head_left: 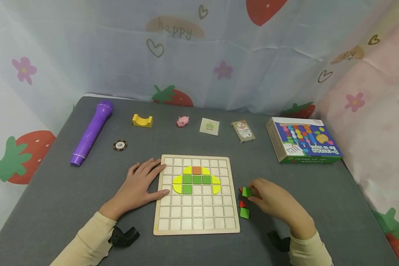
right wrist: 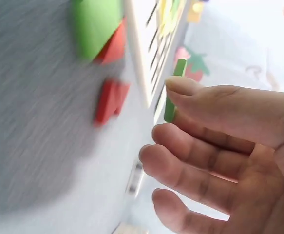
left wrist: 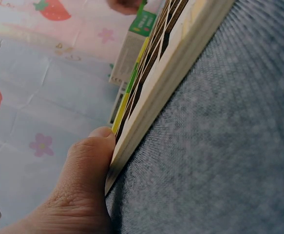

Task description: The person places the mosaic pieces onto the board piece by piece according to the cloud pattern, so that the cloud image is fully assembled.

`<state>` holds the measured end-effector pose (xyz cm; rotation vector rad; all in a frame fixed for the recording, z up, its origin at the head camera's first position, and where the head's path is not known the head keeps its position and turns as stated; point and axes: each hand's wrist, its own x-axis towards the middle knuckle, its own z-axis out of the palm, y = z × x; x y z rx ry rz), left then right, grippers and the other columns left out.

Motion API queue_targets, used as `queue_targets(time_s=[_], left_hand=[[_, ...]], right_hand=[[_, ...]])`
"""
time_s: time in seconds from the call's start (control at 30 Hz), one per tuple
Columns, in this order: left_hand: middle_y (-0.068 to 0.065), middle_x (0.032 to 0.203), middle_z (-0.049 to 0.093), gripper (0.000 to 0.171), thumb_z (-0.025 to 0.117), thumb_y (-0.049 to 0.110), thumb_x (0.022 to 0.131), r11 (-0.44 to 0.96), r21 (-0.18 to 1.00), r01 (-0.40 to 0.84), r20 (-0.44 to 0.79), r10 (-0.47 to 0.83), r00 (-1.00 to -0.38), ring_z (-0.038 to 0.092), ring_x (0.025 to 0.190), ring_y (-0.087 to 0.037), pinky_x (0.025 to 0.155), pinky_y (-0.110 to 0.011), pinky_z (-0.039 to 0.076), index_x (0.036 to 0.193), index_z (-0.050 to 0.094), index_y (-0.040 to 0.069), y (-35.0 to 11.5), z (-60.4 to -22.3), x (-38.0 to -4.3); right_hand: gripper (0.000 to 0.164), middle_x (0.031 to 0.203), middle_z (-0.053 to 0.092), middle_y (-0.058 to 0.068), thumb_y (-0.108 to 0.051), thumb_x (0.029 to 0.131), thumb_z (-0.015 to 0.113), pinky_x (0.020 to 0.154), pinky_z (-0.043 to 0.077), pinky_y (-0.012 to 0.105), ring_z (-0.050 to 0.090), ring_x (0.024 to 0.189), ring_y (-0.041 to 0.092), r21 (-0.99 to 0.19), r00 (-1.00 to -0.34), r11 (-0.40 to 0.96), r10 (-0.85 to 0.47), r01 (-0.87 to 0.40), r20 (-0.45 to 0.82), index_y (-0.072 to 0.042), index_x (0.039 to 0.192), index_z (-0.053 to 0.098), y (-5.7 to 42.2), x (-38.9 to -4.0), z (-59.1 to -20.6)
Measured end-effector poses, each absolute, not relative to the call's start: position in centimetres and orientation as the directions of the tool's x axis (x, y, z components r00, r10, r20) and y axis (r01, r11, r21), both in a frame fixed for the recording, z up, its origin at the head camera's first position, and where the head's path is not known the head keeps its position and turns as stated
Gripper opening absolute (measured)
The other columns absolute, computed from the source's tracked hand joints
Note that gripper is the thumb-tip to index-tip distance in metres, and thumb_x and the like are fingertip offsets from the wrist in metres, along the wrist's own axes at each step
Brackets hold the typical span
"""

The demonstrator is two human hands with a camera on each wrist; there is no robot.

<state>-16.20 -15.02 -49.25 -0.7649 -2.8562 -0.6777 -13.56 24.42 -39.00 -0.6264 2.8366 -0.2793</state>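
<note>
A square wooden grid board (head_left: 192,224) lies on the grey table. Yellow rounded pieces (head_left: 177,188), green squares (head_left: 197,179) and one orange square (head_left: 197,170) fill some of its cells. My left hand (head_left: 134,190) rests at the board's left edge, fingers spread; its thumb (left wrist: 85,163) touches the rim in the left wrist view. Right of the board, my right hand (head_left: 276,201) pinches a green square tile (right wrist: 169,111) between thumb and finger, held above the table. Below it lie red pieces (right wrist: 113,100) and another green tile (head_left: 244,213).
Along the back stand a purple microphone (head_left: 92,133), a yellow curved block (head_left: 142,121), a pink pig (head_left: 182,121), a pattern card (head_left: 209,126), a playing-card box (head_left: 243,131) and a colourful toy box (head_left: 306,140). A poker chip (head_left: 120,145) lies left of the board.
</note>
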Motion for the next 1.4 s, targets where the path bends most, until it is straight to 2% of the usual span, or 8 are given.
queue_targets(time_s=[0.2,0.5,0.8,1.03,1.4], left_hand=[[-0.008,0.152,0.034,0.079,0.061,0.061,0.084,0.769,0.398,0.500,0.219,0.450,-0.866,0.028,0.141,-0.031,0.107,-0.061,0.018,0.147,0.040,0.018,-15.0,-49.2,-16.1],[-0.009,0.152,0.034,0.079,0.061,0.061,0.084,0.765,0.401,0.504,0.218,0.454,-0.864,0.027,0.141,-0.031,0.107,-0.061,0.018,0.147,0.039,0.018,-15.0,-49.3,-16.1],[-0.008,0.152,0.035,0.079,0.061,0.061,0.084,0.764,0.403,0.504,0.222,0.452,-0.864,0.027,0.141,-0.030,0.108,-0.061,0.017,0.147,0.040,0.018,-14.9,-49.4,-16.1],[-0.008,0.152,0.034,0.080,0.061,0.062,0.084,0.770,0.403,0.495,0.207,0.450,-0.869,0.026,0.142,-0.030,0.108,-0.060,0.017,0.147,0.039,0.018,-15.0,-49.1,-16.2],[-0.009,0.151,0.036,0.078,0.060,0.061,0.085,0.767,0.406,0.497,0.223,0.445,-0.867,0.028,0.141,-0.030,0.107,-0.061,0.018,0.146,0.040,0.018,-14.9,-49.2,-16.2]], right_hand=[[0.024,0.093,0.060,0.002,-0.013,0.086,0.072,0.064,0.048,0.027,0.051,0.073,0.008,-0.234,-0.841,0.842,-0.524,-0.486,-0.134,-0.007,0.106,0.062,20.8,-14.5,-39.4],[0.023,0.098,0.062,-0.002,-0.018,0.087,0.071,0.068,0.051,0.025,0.055,0.075,0.007,-0.223,-0.750,0.760,-0.646,-0.611,-0.143,-0.010,0.107,0.063,15.8,-15.7,-40.3],[0.017,0.094,0.060,-0.005,-0.019,0.089,0.069,0.067,0.048,0.024,0.053,0.075,0.007,-0.173,-0.737,0.758,-0.652,-0.629,-0.180,-0.012,0.104,0.064,13.5,-16.2,-40.9],[0.012,0.092,0.060,-0.004,-0.017,0.090,0.066,0.067,0.047,0.024,0.051,0.072,0.007,-0.175,-0.753,0.771,-0.636,-0.613,-0.166,-0.012,0.101,0.064,13.5,-16.2,-41.0],[0.014,0.088,0.059,-0.007,-0.023,0.088,0.070,0.066,0.047,0.024,0.051,0.072,0.005,-0.155,-0.738,0.755,-0.655,-0.637,-0.163,-0.014,0.098,0.064,12.9,-16.4,-41.1]])
